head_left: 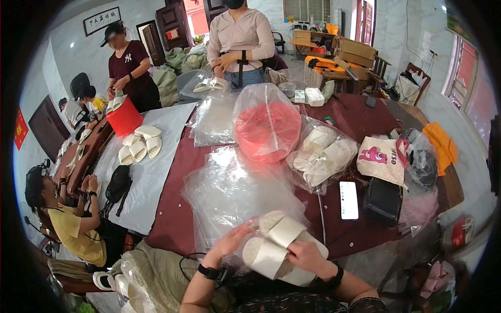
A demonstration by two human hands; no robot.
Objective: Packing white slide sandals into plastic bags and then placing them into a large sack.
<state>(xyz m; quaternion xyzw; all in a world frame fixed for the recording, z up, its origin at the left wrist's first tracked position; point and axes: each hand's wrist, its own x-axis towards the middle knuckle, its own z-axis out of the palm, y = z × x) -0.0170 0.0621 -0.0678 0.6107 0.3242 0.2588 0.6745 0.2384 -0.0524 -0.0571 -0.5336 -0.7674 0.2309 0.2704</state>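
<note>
A pair of cream slide slippers [282,229] is close in front of me, one beside the other with their straps up. My right hand [309,258] is closed on the slippers, its fingers bent between the two straps. At their left edge is my left hand [233,242], its fingers stretched toward the slippers' toe end and near a clear plastic bag. Whether its fingertips press on the slippers or the film I cannot tell. Just beyond lies a spread stack of clear plastic bags [229,182] on the dark red tabletop [169,208].
Farther off stands a red round container in clear plastic [266,128]. Bagged slippers [326,159] lie right of it, then a phone [349,200], a black box [383,201] and a printed pouch [381,159]. Loose slippers [138,148] lie left. Several people work around the tables.
</note>
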